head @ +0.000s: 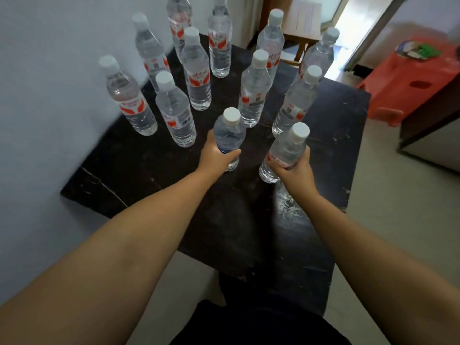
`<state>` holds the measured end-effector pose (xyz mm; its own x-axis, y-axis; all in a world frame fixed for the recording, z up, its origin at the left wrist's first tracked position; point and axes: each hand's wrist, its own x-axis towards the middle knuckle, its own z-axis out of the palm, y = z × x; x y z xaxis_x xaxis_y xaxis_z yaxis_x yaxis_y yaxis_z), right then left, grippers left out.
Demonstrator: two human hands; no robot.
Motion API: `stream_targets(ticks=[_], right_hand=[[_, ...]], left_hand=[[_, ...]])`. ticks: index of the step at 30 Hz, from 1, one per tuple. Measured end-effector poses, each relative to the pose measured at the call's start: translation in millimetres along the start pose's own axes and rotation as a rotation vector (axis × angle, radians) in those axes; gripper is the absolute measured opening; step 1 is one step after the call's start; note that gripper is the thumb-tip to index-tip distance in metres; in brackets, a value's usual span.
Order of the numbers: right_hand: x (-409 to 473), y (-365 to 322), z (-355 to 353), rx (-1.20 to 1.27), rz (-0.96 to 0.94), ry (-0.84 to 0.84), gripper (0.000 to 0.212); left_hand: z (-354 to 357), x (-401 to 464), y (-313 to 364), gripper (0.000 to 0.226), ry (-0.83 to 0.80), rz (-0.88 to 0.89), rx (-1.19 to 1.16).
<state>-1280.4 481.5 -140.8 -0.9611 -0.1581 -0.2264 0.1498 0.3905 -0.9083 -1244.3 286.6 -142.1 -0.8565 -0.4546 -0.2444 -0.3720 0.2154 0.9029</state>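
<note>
Two clear water bottles with white caps stand upright near the middle of a dark table [154, 175]. My left hand [216, 155] grips the left bottle [229, 131] around its lower body, hiding the label. My right hand [295, 170] grips the right bottle [288, 148] over its red and white label. Whether the bottle bases touch the tabletop is hard to tell. Behind them stand several more identical bottles [254, 93] in rows reaching to the far edge.
A pale wall [49, 95] runs along the table's left side. To the right is open floor [398, 220], a red plastic stool [408, 78] with small items on it, and a dark cabinet [433, 120]. The table's near half is bare and scuffed.
</note>
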Motion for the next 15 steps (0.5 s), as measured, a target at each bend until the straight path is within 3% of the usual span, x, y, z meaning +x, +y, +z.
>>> stream_targets(ticks=[5, 7, 9, 11, 13, 15], right_hand=[[4.0, 4.6, -2.7, 0.022, 0.083, -0.062, 0.083], [0.3, 14.1, -3.0, 0.015, 0.163, -0.085, 0.087], [-9.1, 24.8, 1.7, -0.109, 0.283, -0.124, 0.075], [-23.4, 29.8, 12.7, -0.269, 0.389, -0.254, 0.047], [-37.1, 29.4, 28.8, -0.349, 0.403, -0.389, 0.038], [-51.7, 17.2, 48.0, -0.44, 0.302, -0.468, 0.034]], left_hand=[[-11.1, -12.5, 1.2, 0.096, -0.039, -0.115, 0.075], [-19.9, -24.7, -3.4, 0.097, -0.03, -0.174, 0.11], [-33.4, -40.4, -9.9, 0.091, 0.003, -0.219, 0.135], [-50.3, -56.7, -19.5, 0.081, 0.05, -0.244, 0.168], [-70.3, -75.4, -29.6, 0.062, 0.084, -0.253, 0.224], [-91.7, -97.4, -39.1, 0.041, 0.114, -0.269, 0.311]])
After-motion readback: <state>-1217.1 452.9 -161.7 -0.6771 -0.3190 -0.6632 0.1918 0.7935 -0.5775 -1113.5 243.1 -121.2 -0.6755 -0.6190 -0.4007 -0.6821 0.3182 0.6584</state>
